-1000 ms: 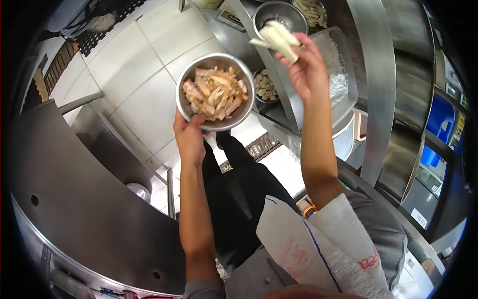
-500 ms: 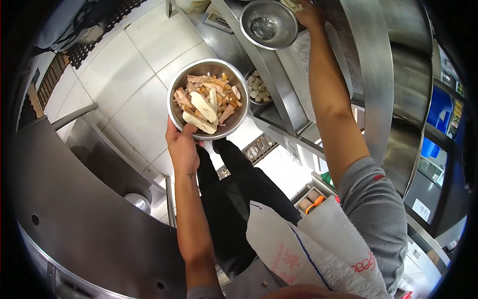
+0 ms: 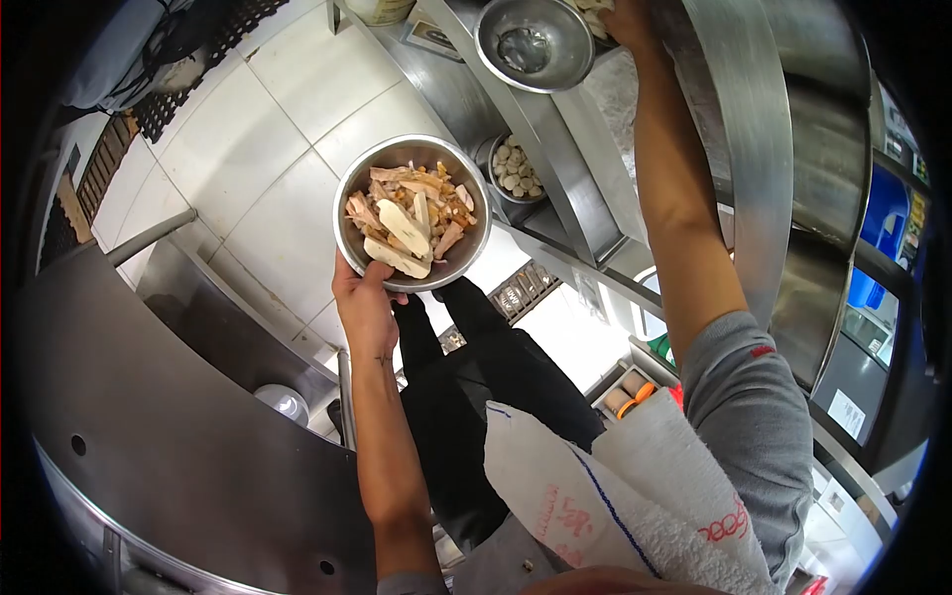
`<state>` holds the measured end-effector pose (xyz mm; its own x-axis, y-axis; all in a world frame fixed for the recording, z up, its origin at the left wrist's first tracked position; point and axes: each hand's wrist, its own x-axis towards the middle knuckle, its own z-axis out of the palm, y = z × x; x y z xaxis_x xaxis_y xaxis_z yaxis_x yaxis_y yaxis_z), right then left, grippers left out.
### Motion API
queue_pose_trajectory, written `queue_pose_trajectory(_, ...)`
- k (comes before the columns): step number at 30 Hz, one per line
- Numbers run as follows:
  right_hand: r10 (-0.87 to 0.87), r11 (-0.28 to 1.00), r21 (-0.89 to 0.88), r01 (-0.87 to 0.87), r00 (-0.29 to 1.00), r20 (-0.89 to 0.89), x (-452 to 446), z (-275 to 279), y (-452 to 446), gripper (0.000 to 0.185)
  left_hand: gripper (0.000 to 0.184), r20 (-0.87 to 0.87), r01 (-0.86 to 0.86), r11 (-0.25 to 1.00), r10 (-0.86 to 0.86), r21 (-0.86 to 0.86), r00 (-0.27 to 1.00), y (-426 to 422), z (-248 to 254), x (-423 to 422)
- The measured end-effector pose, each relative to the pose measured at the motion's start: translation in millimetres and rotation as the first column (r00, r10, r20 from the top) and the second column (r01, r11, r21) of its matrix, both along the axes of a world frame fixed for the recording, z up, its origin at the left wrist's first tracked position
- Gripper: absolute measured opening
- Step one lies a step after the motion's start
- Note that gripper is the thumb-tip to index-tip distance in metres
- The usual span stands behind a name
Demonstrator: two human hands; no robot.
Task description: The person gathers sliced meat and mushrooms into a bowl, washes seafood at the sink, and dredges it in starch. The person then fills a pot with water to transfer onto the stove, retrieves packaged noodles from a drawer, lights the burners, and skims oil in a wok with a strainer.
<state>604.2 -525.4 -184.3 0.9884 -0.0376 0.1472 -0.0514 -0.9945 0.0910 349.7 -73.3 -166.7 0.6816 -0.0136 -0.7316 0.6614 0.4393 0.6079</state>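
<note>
At the bottom of the frame, nearest the camera, a white towel with a blue stripe and red writing lies over the person's front. A grey sleeve covers the upper right arm at lower right, and black trousers show at lower centre.

Farther up, just left of the frame's centre, the left hand grips a metal bowl at its lower left edge, thumb at the rim and fingers underneath. The bowl is held above the floor. It contains brownish strips, with several white slices lying on top toward the near side.

Right of the bowl, a smaller container holds pale round pieces, beside a steel shelf frame. Above these, at upper centre, stands a second bowl with a shiny patch at its bottom. Just right of it, at the top edge, the right hand reaches to some pale pieces; whether its fingers are closed on any cannot be told.

At upper left, a dark perforated mat lies on the white tiles.
</note>
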Motion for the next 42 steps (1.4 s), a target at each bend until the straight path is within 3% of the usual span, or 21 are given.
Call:
queue_pose_trajectory(4, -0.095, 0.995, -0.027, 0.092, 0.985, -0.146, -10, 32, 40, 0.038, 0.048, 0.006, 0.000, 1.000, 0.000, -0.002, 1.000, 2, -1, 0)
queue_pose_trajectory(7, -0.174, 0.962, 0.189, 0.195, 0.977, -0.121, -10, 22, 26, 0.039, 0.048, 0.006, -0.009, 1.000, 0.009, -0.013, 1.000, 3, 0, -1)
queue_pose_trajectory(9, -0.122, 0.989, 0.121, 0.082, 0.920, 0.372, -4, -19, -33, 0.035, 0.048, 0.000, -0.012, 1.000, 0.012, -0.023, 1.000, 3, -1, -2)
queue_pose_trajectory(10, -0.120, 0.990, 0.118, 0.081, 0.921, 0.371, -8, -11, -37, 0.035, 0.047, -0.001, -0.009, 1.000, 0.009, -0.019, 1.000, 2, -1, -2)
queue_pose_trajectory(11, -0.270, 0.741, 0.666, 0.081, 0.945, 0.186, -12, -4, -41, 0.033, 0.047, -0.001, -0.009, 1.000, 0.009, -0.014, 1.000, 3, -1, -1)
queue_pose_trajectory(12, -0.284, 0.223, 0.967, 0.121, 0.957, -0.054, -17, 4, -38, 0.031, 0.047, -0.001, -0.012, 1.000, 0.012, -0.016, 1.000, 3, -2, -1)
queue_pose_trajectory(13, -0.281, 0.226, 0.967, 0.119, 0.958, -0.052, -23, 14, -29, 0.031, 0.046, 0.000, 0.000, 1.000, 0.000, -0.012, 1.000, 3, -2, -1)
queue_pose_trajectory(15, 0.097, 0.781, 0.601, -0.169, 0.984, 0.150, -40, 34, -10, 0.024, 0.046, 0.004, 0.011, 1.000, -0.011, -0.015, 1.000, 0, -2, 1)
queue_pose_trajectory(16, 0.100, 0.785, 0.595, -0.173, 0.983, 0.154, -47, 39, -3, 0.024, 0.045, 0.001, 0.004, 1.000, -0.004, -0.010, 1.000, -3, -1, 4)
queue_pose_trajectory(18, 0.245, 0.316, 0.918, -0.237, 0.956, 0.163, -64, 44, 16, 0.023, 0.045, -0.005, -0.003, 1.000, 0.003, -0.007, 1.000, -8, -2, 6)
queue_pose_trajectory(19, 0.249, 0.319, 0.917, -0.239, 0.955, 0.162, -74, 56, 39, 0.023, 0.045, 0.013, -0.001, 1.000, 0.001, -0.024, 1.000, -11, -5, 6)
queue_pose_trajectory(21, 0.176, -0.115, 0.948, 0.298, 0.945, -0.275, -94, 89, 104, 0.025, 0.045, 0.037, 0.000, 0.999, 0.002, -0.041, 0.999, -11, -7, 7)
queue_pose_trajectory(24, 0.242, 0.014, 0.917, 0.400, 0.888, -0.391, -131, 99, 173, 0.022, 0.046, 0.061, 0.020, 0.998, -0.017, -0.058, 0.998, -10, -11, 8)
queue_pose_trajectory(28, 0.414, 0.241, 0.835, 0.495, 0.725, -0.550, -166, 90, 233, 0.041, 0.044, 0.081, 0.013, 0.997, -0.006, -0.080, 0.997, -8, -12, 7)
queue_pose_trajectory(30, 0.257, 0.252, 0.872, 0.419, 0.840, -0.478, -175, 83, 242, 0.039, 0.042, 0.061, 0.025, 0.998, -0.021, -0.061, 0.998, -7, -14, 9)
queue_pose_trajectory(34, 0.082, 0.211, 0.816, 0.537, 0.823, -0.563, -214, 68, 219, 0.034, 0.044, 0.041, -0.026, 0.999, 0.028, -0.041, 0.999, 2, -33, -5)
queue_pose_trajectory(36, 0.107, 0.206, 0.666, 0.717, 0.660, -0.744, -256, 31, 204, 0.032, 0.045, 0.014, -0.068, 0.998, 0.069, -0.017, 0.998, 13, -37, -15)
queue_pose_trajectory(38, 0.003, 0.339, 0.606, 0.720, 0.643, -0.766, -296, -38, 182, 0.036, 0.046, 0.019, -0.065, 0.998, 0.065, -0.005, 0.998, 27, -49, -31)
queue_pose_trajectory(40, -0.300, 0.645, 0.500, 0.578, 0.793, -0.530, -299, -124, 146, 0.044, 0.045, 0.004, -0.089, 0.995, 0.089, 0.042, 0.996, 37, -50, -42)
queue_pose_trajectory(41, -0.408, 0.739, 0.410, 0.534, 0.840, -0.357, -294, -171, 128, 0.049, 0.048, -0.017, -0.059, 0.997, 0.060, 0.054, 0.998, 43, -54, -48)
queue_pose_trajectory(42, -0.454, 0.718, 0.406, 0.565, 0.823, -0.342, -283, -188, 123, 0.054, 0.048, -0.021, -0.056, 0.996, 0.058, 0.063, 0.998, 45, -57, -53)
